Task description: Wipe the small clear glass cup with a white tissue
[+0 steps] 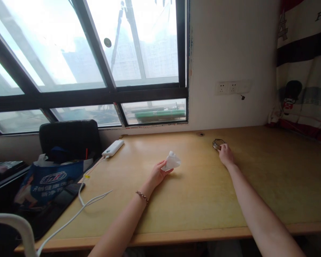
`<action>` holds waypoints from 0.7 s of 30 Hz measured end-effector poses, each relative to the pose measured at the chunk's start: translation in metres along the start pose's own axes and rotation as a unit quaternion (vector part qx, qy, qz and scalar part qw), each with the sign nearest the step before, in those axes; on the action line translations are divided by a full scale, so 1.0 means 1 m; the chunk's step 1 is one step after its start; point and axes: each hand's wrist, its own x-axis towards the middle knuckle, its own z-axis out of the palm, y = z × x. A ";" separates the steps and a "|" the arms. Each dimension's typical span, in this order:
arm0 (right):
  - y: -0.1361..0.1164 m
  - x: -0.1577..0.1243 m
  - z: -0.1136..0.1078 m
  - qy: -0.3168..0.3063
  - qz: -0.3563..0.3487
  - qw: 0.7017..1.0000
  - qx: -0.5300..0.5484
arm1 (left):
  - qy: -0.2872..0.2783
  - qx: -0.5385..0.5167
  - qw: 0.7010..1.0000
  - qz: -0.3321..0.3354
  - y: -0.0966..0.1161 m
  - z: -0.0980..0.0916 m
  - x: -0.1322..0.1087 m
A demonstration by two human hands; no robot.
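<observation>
A crumpled white tissue [172,160] is pinched in my left hand [158,172], a little above the middle of the wooden table. Its loose end sticks out past my fingertips to the right. Farther back on the right, my right hand [225,153] has its fingers closed on the near edge of a small metallic loop-shaped object [218,143], perhaps a watch. That object is at the tabletop, and my fingers cover part of it. A beaded bracelet [142,197] circles my left wrist.
On the wooden table [198,210], a white power bank [113,148] lies at the back left. Its white cable [81,203] trails along the left side. A black chair [69,137] with a blue bag [50,182] stands left of the table. Wall sockets [227,87] and a curtain [305,71] are behind.
</observation>
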 end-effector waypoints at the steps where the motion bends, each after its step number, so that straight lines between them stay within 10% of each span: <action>1: 0.001 0.000 0.001 -0.001 -0.005 1.000 -0.001 | -0.003 -0.001 1.000 0.000 0.000 0.000 0.000; 21: 0.003 -0.002 0.005 -0.044 -0.011 0.999 -0.010 | -0.010 0.039 0.999 0.020 -0.003 0.008 -0.002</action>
